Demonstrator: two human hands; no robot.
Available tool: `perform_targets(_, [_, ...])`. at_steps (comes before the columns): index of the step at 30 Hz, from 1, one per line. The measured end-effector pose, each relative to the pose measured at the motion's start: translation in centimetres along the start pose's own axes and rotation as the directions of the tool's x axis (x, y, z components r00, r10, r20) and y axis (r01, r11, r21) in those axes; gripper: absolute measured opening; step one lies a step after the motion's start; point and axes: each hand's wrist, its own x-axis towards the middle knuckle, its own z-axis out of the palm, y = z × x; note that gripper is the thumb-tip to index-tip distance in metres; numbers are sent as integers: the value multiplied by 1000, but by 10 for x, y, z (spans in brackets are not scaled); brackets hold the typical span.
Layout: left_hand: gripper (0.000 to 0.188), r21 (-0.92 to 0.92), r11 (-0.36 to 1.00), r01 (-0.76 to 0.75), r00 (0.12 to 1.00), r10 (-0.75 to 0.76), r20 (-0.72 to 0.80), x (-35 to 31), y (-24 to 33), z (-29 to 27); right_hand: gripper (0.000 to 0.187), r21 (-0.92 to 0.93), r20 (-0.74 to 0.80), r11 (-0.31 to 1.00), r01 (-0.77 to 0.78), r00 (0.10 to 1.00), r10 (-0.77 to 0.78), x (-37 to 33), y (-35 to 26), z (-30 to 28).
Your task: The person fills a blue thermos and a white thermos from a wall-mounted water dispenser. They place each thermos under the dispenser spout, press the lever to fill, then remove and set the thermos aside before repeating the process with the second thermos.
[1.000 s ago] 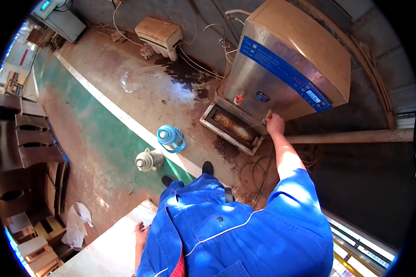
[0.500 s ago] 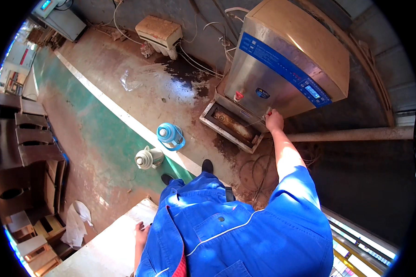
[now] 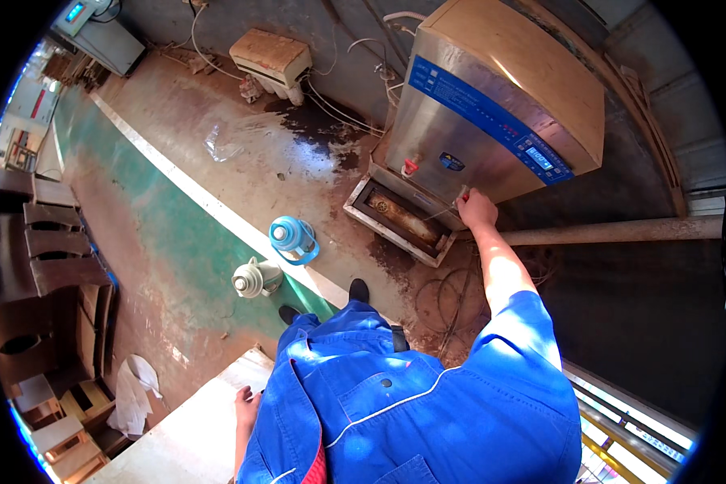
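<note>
My right hand (image 3: pixel 477 210) is stretched out to the lower front of a steel water boiler (image 3: pixel 415 133). Its fingers are closed round a tap (image 3: pixel 463 192), which they mostly cover. A thin streak, perhaps water, slants from there over the drip tray (image 3: pixel 361 211) below. A second tap with a red handle (image 3: pixel 410 167) sits to the left, untouched. My left hand (image 3: pixel 247 403) hangs low beside my body with its fingers curled. A small dark bit shows at its fingertips, too small to name. On the floor stand a blue thermos flask (image 3: pixel 292 239) and a pale grey one (image 3: pixel 254 278).
A white-topped table (image 3: pixel 185 423) stands close at my left. Brown wooden furniture parts (image 3: pixel 56 242) are stacked at the far left. A pipe (image 3: pixel 613 235) runs along the right, with hoses (image 3: pixel 444 302) on the floor under the boiler. A dirty box-shaped unit (image 3: pixel 273 58) stands by the wall.
The view has shifted slightly, so the boiler and flasks lie a little further left in it. My right hand stays on the tap, and my left hand has hardly moved.
</note>
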Motion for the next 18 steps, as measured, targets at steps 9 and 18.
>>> perform_targets(9, [52,10,1000,-7,1000,7,12,1,7,4,41,-74,119,997,16,993,-7,3,2,-8])
perform_targets(18, [52,-79,996,32,999,-30,27,15,-15,5,36,-116,161,991,63,986,-44,16,2,0])
